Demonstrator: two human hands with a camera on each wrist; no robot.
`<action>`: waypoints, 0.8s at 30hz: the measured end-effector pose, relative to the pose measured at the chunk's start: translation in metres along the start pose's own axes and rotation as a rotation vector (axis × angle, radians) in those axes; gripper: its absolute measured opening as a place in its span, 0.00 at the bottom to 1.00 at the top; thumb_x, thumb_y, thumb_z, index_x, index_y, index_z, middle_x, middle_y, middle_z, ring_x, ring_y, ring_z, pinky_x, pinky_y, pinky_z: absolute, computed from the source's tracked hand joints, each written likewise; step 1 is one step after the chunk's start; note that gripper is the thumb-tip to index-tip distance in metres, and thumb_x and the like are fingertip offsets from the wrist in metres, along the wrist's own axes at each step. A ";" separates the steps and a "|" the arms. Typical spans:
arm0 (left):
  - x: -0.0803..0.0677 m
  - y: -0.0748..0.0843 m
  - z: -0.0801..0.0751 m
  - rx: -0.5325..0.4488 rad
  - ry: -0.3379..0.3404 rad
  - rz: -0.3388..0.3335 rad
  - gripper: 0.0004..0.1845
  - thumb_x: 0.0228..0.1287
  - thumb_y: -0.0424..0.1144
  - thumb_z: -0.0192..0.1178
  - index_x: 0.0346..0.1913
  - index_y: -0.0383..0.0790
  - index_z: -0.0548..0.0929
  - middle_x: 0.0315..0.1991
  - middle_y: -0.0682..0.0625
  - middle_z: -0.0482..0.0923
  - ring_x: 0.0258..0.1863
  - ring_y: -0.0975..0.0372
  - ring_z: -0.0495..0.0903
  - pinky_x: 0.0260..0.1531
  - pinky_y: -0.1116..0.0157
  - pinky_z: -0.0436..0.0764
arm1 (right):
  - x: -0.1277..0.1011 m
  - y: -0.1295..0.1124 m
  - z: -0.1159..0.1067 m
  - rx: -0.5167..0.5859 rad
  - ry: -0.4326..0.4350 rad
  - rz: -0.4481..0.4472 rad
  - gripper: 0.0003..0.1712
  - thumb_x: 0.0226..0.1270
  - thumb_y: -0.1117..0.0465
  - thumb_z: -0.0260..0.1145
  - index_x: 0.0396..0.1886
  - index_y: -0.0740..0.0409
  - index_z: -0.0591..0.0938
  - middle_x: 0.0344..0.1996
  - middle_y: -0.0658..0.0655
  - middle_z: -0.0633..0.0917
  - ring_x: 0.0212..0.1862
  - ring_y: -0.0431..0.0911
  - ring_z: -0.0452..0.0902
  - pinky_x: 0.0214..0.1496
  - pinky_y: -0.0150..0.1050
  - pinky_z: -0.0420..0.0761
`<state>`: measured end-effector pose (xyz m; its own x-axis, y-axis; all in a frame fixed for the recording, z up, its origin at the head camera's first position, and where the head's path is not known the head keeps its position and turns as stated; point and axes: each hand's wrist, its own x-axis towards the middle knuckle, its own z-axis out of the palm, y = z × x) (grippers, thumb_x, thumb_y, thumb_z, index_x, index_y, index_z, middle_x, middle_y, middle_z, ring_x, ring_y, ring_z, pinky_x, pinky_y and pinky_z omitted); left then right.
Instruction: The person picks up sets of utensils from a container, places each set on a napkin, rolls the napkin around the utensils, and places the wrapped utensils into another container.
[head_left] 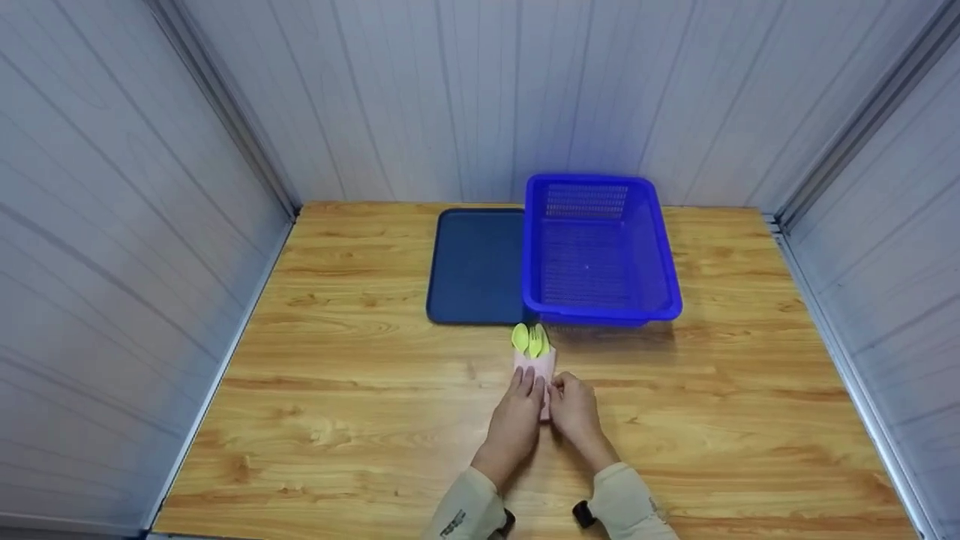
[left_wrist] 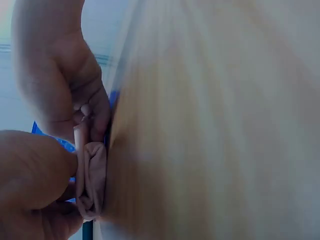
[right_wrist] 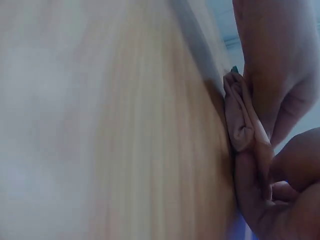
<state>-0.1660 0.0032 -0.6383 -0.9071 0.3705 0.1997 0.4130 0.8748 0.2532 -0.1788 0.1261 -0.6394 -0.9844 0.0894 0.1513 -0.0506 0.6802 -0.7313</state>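
Observation:
A pink cloth napkin (head_left: 547,360) lies folded on the table, with a yellow-green spoon (head_left: 520,337), fork (head_left: 535,342) and knife (head_left: 545,343) sticking out of its far end. My left hand (head_left: 516,416) rests on top of it, straight fingers pressing the cloth. At the right edge, my right hand (head_left: 577,409) pinches a layer of the napkin between thumb and fingers. Rolled, layered folds at the near end of the napkin (left_wrist: 95,175) show in the left wrist view. The right wrist view has the pinched edge between thumb and forefinger (right_wrist: 248,187).
A blue plastic basket (head_left: 529,247) stands beyond the hands, overlapping the right side of a dark blue tray (head_left: 476,266). Both are on a wood-grain table (head_left: 337,390), enclosed by pale panel walls (head_left: 420,97) at the back and sides.

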 end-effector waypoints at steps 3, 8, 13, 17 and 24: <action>0.004 0.000 -0.001 -0.029 -0.037 -0.012 0.19 0.71 0.36 0.55 0.62 0.33 0.77 0.64 0.37 0.71 0.66 0.47 0.66 0.61 0.59 0.69 | -0.005 -0.003 -0.003 -0.124 0.080 -0.066 0.08 0.56 0.70 0.71 0.28 0.63 0.78 0.24 0.55 0.77 0.28 0.51 0.74 0.30 0.48 0.74; 0.006 -0.002 -0.005 -0.050 -0.040 -0.030 0.19 0.70 0.37 0.57 0.60 0.35 0.79 0.62 0.38 0.73 0.64 0.48 0.69 0.59 0.57 0.72 | -0.021 -0.018 -0.006 -0.241 0.135 -0.185 0.08 0.54 0.70 0.73 0.33 0.65 0.82 0.30 0.58 0.78 0.35 0.54 0.76 0.35 0.48 0.77; 0.002 -0.007 -0.006 -0.131 0.015 -0.050 0.17 0.68 0.35 0.59 0.57 0.33 0.81 0.59 0.39 0.76 0.62 0.47 0.72 0.56 0.55 0.74 | -0.041 -0.034 0.002 -0.252 0.065 -0.245 0.06 0.60 0.73 0.65 0.38 0.69 0.84 0.32 0.62 0.84 0.34 0.56 0.80 0.36 0.48 0.80; 0.004 -0.010 -0.006 -0.216 0.022 -0.041 0.16 0.67 0.31 0.58 0.55 0.30 0.82 0.57 0.37 0.77 0.60 0.46 0.73 0.57 0.55 0.73 | -0.044 -0.029 0.008 -0.300 0.061 -0.241 0.04 0.59 0.74 0.65 0.34 0.68 0.83 0.30 0.62 0.84 0.32 0.56 0.80 0.33 0.49 0.80; 0.012 -0.014 -0.008 -0.295 0.073 -0.126 0.10 0.65 0.28 0.59 0.47 0.31 0.85 0.49 0.38 0.79 0.51 0.48 0.77 0.53 0.56 0.76 | -0.031 -0.023 0.010 -0.329 0.072 -0.213 0.10 0.59 0.66 0.70 0.20 0.61 0.81 0.19 0.57 0.81 0.25 0.55 0.78 0.27 0.48 0.77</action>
<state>-0.1818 -0.0075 -0.6323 -0.9486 0.2325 0.2145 0.3136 0.7801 0.5414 -0.1487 0.1001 -0.6343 -0.9428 -0.0363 0.3313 -0.1844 0.8847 -0.4280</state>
